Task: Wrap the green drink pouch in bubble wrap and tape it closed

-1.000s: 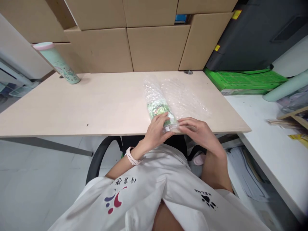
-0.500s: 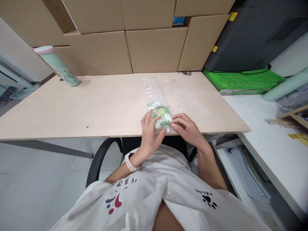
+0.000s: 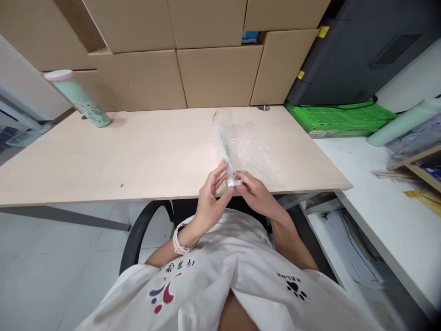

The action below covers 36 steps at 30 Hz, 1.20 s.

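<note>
A green-and-white printed packet in bubble wrap point(image 3: 226, 145) stands turned on its narrow edge near the front of the desk. A white piece point(image 3: 233, 183) shows at its near end. My left hand point(image 3: 212, 193) grips the near end from the left, thumb below and fingers along the side. From the right, my right hand point(image 3: 255, 192) pinches the same end by the white piece; its fingertips are partly hidden. A loose sheet of clear bubble wrap point(image 3: 257, 149) spreads over the desk to the right, seemingly joined to the wrapping.
The wooden desk point(image 3: 155, 156) has cardboard boxes point(image 3: 220, 76) stacked along its back. A mint tumbler with a pink lid point(image 3: 81, 101) stands at the back left. At right are a green box point(image 3: 337, 120) under a dark case point(image 3: 351, 59) and a white side table point(image 3: 375, 184).
The wrapped packet has turned from lying face up to standing on its edge. Both hands have closed in on its near end, and the right hand has shifted left.
</note>
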Available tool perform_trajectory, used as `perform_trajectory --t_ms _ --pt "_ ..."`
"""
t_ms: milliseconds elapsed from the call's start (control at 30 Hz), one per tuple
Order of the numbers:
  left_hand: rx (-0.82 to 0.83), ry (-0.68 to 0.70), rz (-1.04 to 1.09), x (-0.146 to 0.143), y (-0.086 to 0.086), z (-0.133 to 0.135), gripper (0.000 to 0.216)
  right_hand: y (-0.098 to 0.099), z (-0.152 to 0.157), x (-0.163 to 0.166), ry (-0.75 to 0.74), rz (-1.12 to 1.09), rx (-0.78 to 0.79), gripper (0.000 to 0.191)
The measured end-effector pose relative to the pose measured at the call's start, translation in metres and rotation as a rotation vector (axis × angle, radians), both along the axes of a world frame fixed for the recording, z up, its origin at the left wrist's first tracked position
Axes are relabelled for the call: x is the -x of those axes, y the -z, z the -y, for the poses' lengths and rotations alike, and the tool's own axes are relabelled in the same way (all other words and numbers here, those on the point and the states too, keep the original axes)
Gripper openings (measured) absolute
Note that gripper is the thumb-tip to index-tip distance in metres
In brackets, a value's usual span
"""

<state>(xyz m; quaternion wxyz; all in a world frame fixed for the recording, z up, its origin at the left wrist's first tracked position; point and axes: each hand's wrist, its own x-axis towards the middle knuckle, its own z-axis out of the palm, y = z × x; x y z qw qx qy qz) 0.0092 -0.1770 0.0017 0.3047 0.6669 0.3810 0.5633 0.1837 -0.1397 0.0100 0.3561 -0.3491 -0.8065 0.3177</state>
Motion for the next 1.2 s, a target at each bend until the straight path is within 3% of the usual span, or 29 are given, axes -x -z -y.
perform_trajectory --t_ms 233,367,533,700,900,1033,1200 --pt "-0.323 -0.092 -0.416 -0.005 0.012 -0.024 0.043 0.001 0.015 -0.002 0.168 0.406 -0.272 0.024" --pt "-0.364 -0.195 -0.489 -0.018 0.015 -0.038 0.038 0.007 0.021 -0.009 0.174 0.515 -0.258 0.018" --pt "-0.338 -0.181 -0.531 -0.031 0.017 -0.048 0.024 0.004 0.029 -0.015 0.093 0.461 -0.218 0.025" --pt "-0.323 -0.107 -0.590 -0.037 0.024 -0.053 0.019 -0.009 0.044 -0.024 0.142 0.460 -0.171 0.025" --pt "-0.344 -0.148 -0.752 -0.047 0.029 -0.048 0.023 -0.023 0.036 -0.039 0.466 0.147 -0.212 0.027" --pt "-0.333 -0.193 -0.812 -0.052 0.031 -0.046 0.023 -0.005 0.004 -0.045 0.510 0.163 -0.319 0.029" --pt "-0.303 -0.201 -0.755 -0.050 0.030 -0.051 0.019 0.024 -0.020 -0.057 0.598 0.239 -0.230 0.036"
